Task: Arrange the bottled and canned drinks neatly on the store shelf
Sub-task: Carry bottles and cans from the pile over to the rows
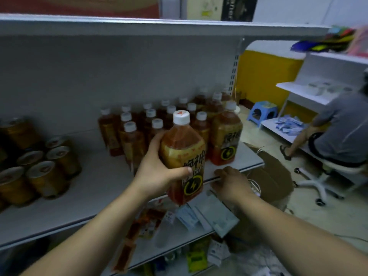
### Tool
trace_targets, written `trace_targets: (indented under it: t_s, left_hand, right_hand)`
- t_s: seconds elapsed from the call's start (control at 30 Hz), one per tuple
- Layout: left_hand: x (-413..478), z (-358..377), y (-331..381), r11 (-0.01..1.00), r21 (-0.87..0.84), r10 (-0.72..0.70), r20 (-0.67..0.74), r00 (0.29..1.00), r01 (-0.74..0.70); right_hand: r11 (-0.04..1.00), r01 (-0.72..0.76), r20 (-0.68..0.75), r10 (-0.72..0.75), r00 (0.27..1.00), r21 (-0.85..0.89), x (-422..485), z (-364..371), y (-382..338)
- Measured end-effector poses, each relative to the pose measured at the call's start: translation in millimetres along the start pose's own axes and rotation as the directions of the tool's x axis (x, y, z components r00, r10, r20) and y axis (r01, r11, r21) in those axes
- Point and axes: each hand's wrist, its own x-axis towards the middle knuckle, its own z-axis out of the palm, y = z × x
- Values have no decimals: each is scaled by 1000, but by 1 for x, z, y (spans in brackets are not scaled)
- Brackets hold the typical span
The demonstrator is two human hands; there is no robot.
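Left hand: the left hand (159, 170) holds the held bottle (182, 154) round its middle, thumb across the front and fingers round the back.
Held bottle: it stands tall, white cap up and bottom down. The label with a lightning sign faces the person. It is in the air at the front edge of the shelf (89, 186), and its bottom hangs lower than that edge.
Right hand: the right hand (231, 182) is just beside the held bottle. Its fingers are bent over the front edge of the shelf and hold on to it.
Behind the hands: a bunch of bottles (226, 136) stands on the shelf, all caps up, close together. I count about sixteen white caps; the back ones are blurry.
Far past the left hand: gold cans (45, 172) stand on the same shelf, well apart from the bottles. I count at least six.
Shelf: grey and flat, with a grey back wall.
Under the hands: a lower shelf (175, 248) holds packets.
Room, past the right hand: one brown box (274, 176) on the floor, one blue stool (262, 112), a yellow wall (264, 76), and one person (342, 124) sitting on a white chair (326, 176) with wheels.
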Motion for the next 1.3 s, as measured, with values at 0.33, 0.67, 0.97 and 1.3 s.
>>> trace_targets:
  t_s: [0.33,0.67,0.97,1.3]
  left_hand:
    - [38,56,0,997,54,-48,38,998,46]
    - [66,100,-11,997,49,-57,79,995,53]
    - [69,166,-14,994,55,-93,9,996,92]
    - [67,190,-23,990,69,-125,37,991,122]
  right_hand:
    - [995,-86,59,84,995,42,33,-12,69]
    - [999,42,135,-47,990,35,64,-23,104]
    - [465,329,-185,-328,926,822,62,-59,104]
    - [211,394,-378,-112,919,895,49,-62,112]
